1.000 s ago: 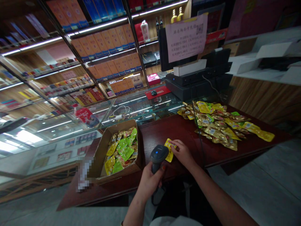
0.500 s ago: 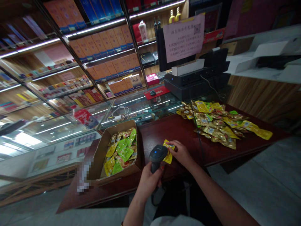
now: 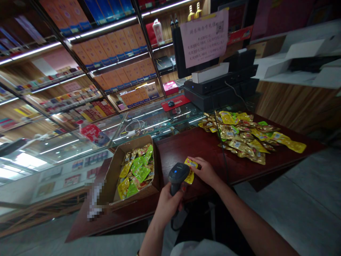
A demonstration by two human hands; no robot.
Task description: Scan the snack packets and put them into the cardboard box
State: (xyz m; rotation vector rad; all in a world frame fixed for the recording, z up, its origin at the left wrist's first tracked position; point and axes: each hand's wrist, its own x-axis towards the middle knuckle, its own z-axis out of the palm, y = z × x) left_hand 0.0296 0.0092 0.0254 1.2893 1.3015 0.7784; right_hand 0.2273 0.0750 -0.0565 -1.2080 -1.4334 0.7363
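Observation:
My left hand [image 3: 170,202] is wrapped round the handle of a dark barcode scanner [image 3: 179,173] with a small blue light on top. The scanner's head points at a yellow snack packet [image 3: 189,176], which it partly covers. My right hand [image 3: 206,172] pinches that packet by its upper right edge, just above the table. To the left stands an open cardboard box [image 3: 157,174] with green, yellow and gold packets inside. On the right lies a loose pile of gold and yellow packets [image 3: 241,140].
The dark red wooden table [image 3: 176,147] meets a glass display counter [image 3: 149,119]. A black cash register [image 3: 221,90] and a monitor with a pink handwritten sign [image 3: 204,39] stand behind. A cable hangs down past the pile. Stocked shelves [image 3: 114,49] line the back.
My hands stay almost in place, the right still pinching the yellow packet, which has tilted slightly under the scanner. The whole view has shifted a little.

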